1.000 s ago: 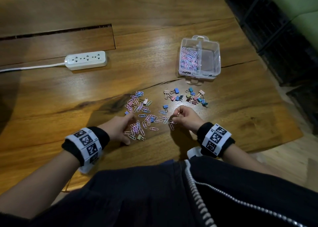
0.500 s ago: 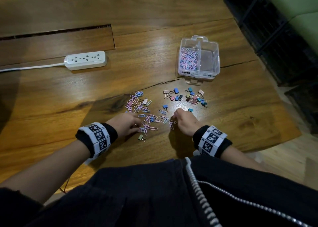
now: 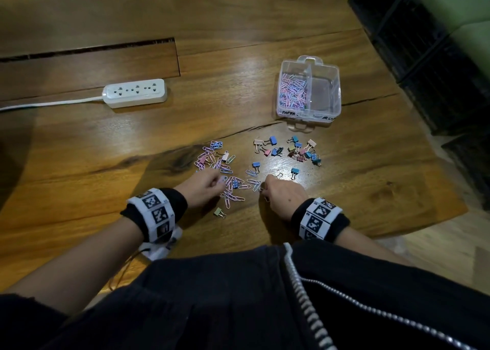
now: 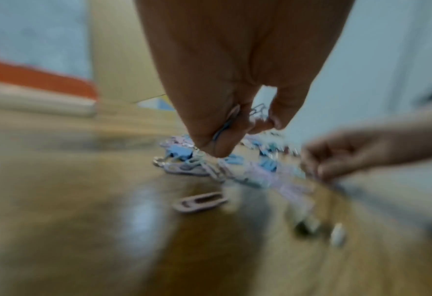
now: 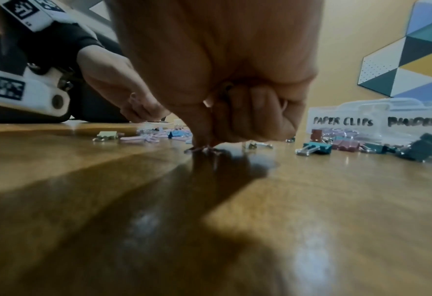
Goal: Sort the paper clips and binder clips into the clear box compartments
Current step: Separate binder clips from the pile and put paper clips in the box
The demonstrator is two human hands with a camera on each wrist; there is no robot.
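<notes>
Clear plastic two-compartment box [image 3: 336, 84] lay beyond right hand [image 3: 285, 194], pastel paper clips [image 3: 293, 91] filled its left compartment, right compartment bare, both hands pinched clips, left hand [image 3: 202, 189] held several

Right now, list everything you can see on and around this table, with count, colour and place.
Clear box: one, transparent, far right of table; two compartments.
Paper clips in box: many, pink and blue, left compartment; the right one looks empty.
Loose paper clips: many, pink, blue, white, table centre.
Binder clips: over a dozen, blue, pink, teal, beige, in front of the box.
Green binder clip: one, apart, nearest the person.
Power strip: one, white, far left.
Table: one, brown wood.
Left hand: fingers pinch paper clips.
Right hand: fingers curled, tips on clips on the table.
</notes>
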